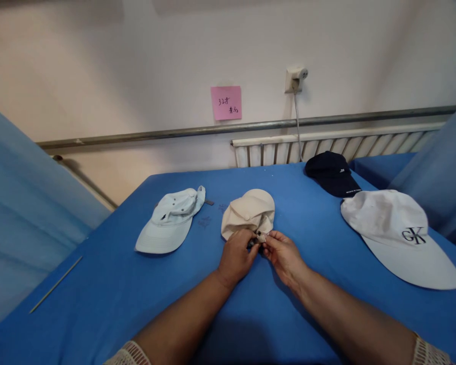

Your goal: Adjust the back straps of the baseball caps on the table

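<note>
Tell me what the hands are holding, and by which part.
Both the left hand and the right hand pinch the beige cap at its back strap, at the edge nearest the person. It lies on the blue table.

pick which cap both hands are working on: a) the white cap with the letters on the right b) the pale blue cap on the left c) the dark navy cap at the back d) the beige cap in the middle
d: the left hand and right hand meet at the near edge of the beige cap, with the fingers pinching its back strap, while the other three caps lie untouched on the blue table.
</note>
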Action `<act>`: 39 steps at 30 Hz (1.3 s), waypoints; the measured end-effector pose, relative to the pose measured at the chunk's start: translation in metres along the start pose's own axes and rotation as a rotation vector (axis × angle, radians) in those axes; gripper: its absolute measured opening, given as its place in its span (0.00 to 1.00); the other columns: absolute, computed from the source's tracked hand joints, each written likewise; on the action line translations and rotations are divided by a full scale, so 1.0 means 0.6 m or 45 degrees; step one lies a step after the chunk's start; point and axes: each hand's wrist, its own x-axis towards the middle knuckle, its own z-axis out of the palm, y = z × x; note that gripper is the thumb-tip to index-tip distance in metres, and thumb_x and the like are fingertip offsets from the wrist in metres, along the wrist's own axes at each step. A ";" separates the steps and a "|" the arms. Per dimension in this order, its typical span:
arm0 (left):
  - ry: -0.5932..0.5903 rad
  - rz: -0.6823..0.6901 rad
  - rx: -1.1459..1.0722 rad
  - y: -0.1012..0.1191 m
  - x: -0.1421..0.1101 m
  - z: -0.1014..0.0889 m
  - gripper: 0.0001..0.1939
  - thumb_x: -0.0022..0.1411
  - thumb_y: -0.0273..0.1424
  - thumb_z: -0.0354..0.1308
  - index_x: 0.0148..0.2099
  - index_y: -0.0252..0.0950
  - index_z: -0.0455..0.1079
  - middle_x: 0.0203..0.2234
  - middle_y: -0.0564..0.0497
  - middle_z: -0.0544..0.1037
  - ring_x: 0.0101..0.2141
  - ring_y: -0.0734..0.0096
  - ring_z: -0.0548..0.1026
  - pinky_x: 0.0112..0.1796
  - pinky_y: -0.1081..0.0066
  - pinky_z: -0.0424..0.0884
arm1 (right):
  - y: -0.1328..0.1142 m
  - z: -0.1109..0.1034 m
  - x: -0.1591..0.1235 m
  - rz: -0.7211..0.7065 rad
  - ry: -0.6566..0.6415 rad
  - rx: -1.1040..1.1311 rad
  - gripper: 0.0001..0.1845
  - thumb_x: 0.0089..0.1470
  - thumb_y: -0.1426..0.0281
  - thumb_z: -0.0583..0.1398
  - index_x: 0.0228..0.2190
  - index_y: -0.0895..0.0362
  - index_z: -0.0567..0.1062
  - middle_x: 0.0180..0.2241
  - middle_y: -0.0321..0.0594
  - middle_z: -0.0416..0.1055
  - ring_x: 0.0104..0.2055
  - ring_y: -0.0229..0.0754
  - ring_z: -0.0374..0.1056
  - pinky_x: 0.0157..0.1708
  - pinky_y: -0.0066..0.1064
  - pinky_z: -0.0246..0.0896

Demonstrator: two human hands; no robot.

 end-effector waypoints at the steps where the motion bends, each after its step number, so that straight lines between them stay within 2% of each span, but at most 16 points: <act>1: -0.006 -0.003 0.010 0.000 0.000 0.001 0.05 0.58 0.28 0.58 0.39 0.37 0.67 0.32 0.48 0.75 0.35 0.64 0.72 0.37 0.66 0.67 | 0.002 0.000 0.001 -0.016 0.021 -0.021 0.19 0.28 0.67 0.74 0.22 0.58 0.71 0.20 0.32 0.70 0.23 0.31 0.63 0.23 0.23 0.55; 7: -0.038 -0.015 -0.026 0.000 -0.002 0.003 0.06 0.58 0.29 0.58 0.40 0.37 0.68 0.34 0.48 0.76 0.37 0.63 0.72 0.40 0.64 0.67 | 0.003 0.000 0.008 -0.200 0.051 -0.115 0.16 0.30 0.69 0.71 0.23 0.55 0.70 0.20 0.30 0.69 0.21 0.32 0.60 0.22 0.24 0.52; 14: -0.026 -0.102 -0.319 0.001 0.006 0.004 0.10 0.61 0.31 0.57 0.46 0.38 0.70 0.40 0.47 0.75 0.41 0.65 0.73 0.42 0.67 0.69 | -0.010 -0.004 0.022 -0.367 -0.046 -0.271 0.12 0.34 0.71 0.69 0.23 0.55 0.71 0.19 0.28 0.66 0.21 0.32 0.59 0.24 0.26 0.54; 20: -0.019 -0.081 -0.450 -0.006 0.011 0.001 0.10 0.59 0.29 0.60 0.45 0.38 0.71 0.39 0.48 0.75 0.41 0.66 0.72 0.43 0.68 0.68 | -0.011 -0.009 0.022 -0.313 -0.078 -0.326 0.13 0.33 0.69 0.69 0.23 0.56 0.72 0.22 0.31 0.70 0.23 0.34 0.62 0.26 0.28 0.58; 26: -0.070 -0.057 -0.451 -0.002 0.010 -0.007 0.01 0.58 0.28 0.59 0.34 0.37 0.69 0.33 0.51 0.72 0.37 0.68 0.70 0.39 0.70 0.66 | -0.009 -0.009 0.011 -0.211 -0.142 -0.331 0.17 0.32 0.65 0.73 0.23 0.56 0.72 0.23 0.33 0.70 0.26 0.36 0.65 0.30 0.29 0.60; 28: -0.067 -0.067 -0.481 -0.004 0.009 -0.006 0.02 0.58 0.28 0.58 0.33 0.36 0.68 0.32 0.51 0.72 0.37 0.68 0.70 0.40 0.70 0.65 | -0.009 -0.008 0.010 -0.199 -0.164 -0.328 0.18 0.33 0.65 0.73 0.23 0.56 0.72 0.23 0.33 0.70 0.26 0.36 0.65 0.30 0.29 0.60; 30: -0.053 -0.155 -0.567 -0.009 0.009 -0.001 0.03 0.57 0.29 0.59 0.33 0.36 0.67 0.31 0.52 0.72 0.35 0.69 0.70 0.38 0.70 0.65 | -0.009 -0.008 0.011 -0.226 -0.193 -0.343 0.17 0.33 0.64 0.73 0.23 0.56 0.72 0.22 0.32 0.69 0.24 0.35 0.63 0.29 0.29 0.58; 35: 0.013 -0.501 -0.949 -0.026 0.015 0.020 0.10 0.53 0.33 0.62 0.30 0.35 0.64 0.24 0.55 0.70 0.26 0.75 0.68 0.29 0.74 0.64 | -0.007 -0.010 0.019 -0.271 -0.274 -0.383 0.17 0.34 0.63 0.73 0.21 0.56 0.72 0.20 0.32 0.68 0.24 0.35 0.61 0.28 0.28 0.56; 39: -0.021 -0.565 -1.100 -0.030 0.019 0.023 0.14 0.50 0.37 0.65 0.30 0.34 0.65 0.23 0.56 0.71 0.24 0.77 0.68 0.28 0.75 0.65 | -0.007 -0.011 0.020 -0.270 -0.295 -0.391 0.17 0.35 0.62 0.73 0.21 0.56 0.72 0.20 0.33 0.68 0.24 0.35 0.60 0.28 0.28 0.56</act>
